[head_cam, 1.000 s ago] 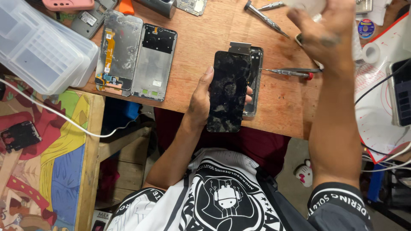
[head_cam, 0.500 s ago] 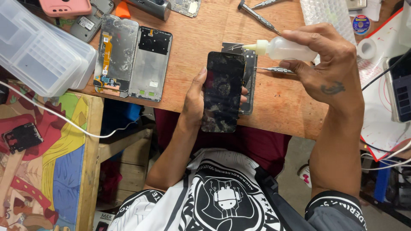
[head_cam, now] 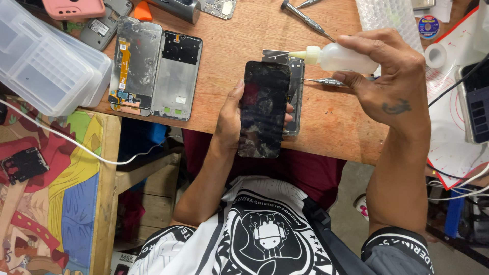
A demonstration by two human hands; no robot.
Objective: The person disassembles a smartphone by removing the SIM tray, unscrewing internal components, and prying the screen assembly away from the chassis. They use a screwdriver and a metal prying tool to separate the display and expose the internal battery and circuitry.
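Note:
My left hand (head_cam: 229,119) grips a dark phone screen (head_cam: 264,108) by its edges, held flat just above the front edge of the wooden table (head_cam: 229,51). Behind the screen lies a metal phone frame (head_cam: 294,91), partly hidden by it. My right hand (head_cam: 387,76) holds a small white squeeze bottle (head_cam: 336,57), its cream nozzle pointing left over the top of the frame. The same hand also pinches thin tweezers (head_cam: 321,81), tip toward the frame.
Two opened phone housings (head_cam: 155,69) lie left of the screen. A clear plastic parts box (head_cam: 46,63) sits at the far left, a pink phone case (head_cam: 74,7) above it. Screwdrivers (head_cam: 305,18) lie at the top. A white cable (head_cam: 76,147) crosses a colourful side table (head_cam: 56,203). A tape roll (head_cam: 435,55) is right.
My right hand came down from the table's far side with the squeeze bottle and moved its nozzle left toward the top of the frame. The left hand kept holding the screen.

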